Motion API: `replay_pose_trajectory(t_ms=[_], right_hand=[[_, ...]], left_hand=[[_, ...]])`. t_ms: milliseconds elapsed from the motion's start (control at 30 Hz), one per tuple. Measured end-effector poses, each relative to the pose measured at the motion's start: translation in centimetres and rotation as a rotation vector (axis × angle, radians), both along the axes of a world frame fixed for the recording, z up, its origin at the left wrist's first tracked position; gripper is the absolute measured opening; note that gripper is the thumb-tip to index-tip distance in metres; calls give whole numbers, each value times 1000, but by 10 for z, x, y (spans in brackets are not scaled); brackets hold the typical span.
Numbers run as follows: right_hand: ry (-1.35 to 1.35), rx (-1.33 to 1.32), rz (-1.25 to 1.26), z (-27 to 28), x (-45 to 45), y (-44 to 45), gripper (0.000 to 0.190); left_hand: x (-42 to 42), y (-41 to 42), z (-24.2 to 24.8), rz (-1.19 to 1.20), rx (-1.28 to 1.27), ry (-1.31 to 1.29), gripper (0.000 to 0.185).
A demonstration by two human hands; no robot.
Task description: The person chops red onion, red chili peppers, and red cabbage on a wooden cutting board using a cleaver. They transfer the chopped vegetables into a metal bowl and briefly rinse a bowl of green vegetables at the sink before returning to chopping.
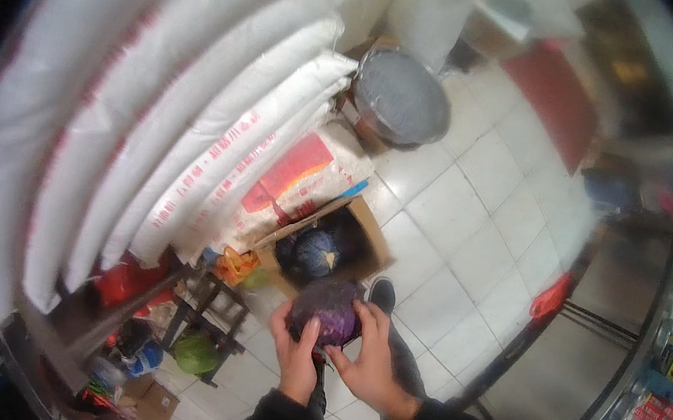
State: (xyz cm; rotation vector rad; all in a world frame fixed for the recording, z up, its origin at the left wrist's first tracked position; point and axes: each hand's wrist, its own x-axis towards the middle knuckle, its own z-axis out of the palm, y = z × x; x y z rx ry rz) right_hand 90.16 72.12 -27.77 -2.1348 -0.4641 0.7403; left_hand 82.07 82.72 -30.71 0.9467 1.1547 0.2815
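Note:
A purple cabbage (330,313) is held between both hands, low in the middle of the view. My left hand (297,356) grips its left side, with the thumb on the near face. On the right side rest the fingers of my right hand (369,362), its thumb at the cabbage's lower edge. Just beyond stands an open cardboard box (375,230). Inside it lies another dark purple cabbage (316,250) with a pale stem end showing; the rest of the box's inside is dark.
Stacked white sacks (189,179) line the left. A large grey-topped tub (404,95) stands beyond the box. A green cabbage (196,350) lies by a dark stool (224,303) at lower left. A glass-fronted counter (570,358) borders the tiled floor (454,224) on the right.

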Motion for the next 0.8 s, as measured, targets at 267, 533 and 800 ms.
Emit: replay_pose_trajectory(t_ms=[267,533,800], right_hand=[[-105,301,-119,219,-30,-36,41],[587,1001,-761,336,-115,-78,18],[524,955,-741,400,-161,-104,24]], left_hand=[[-45,5,169,89,-279,-635,81],[-93,14,294,-38,-501,-851,75],[-201,-15,357,-36,-479,-908,65]])
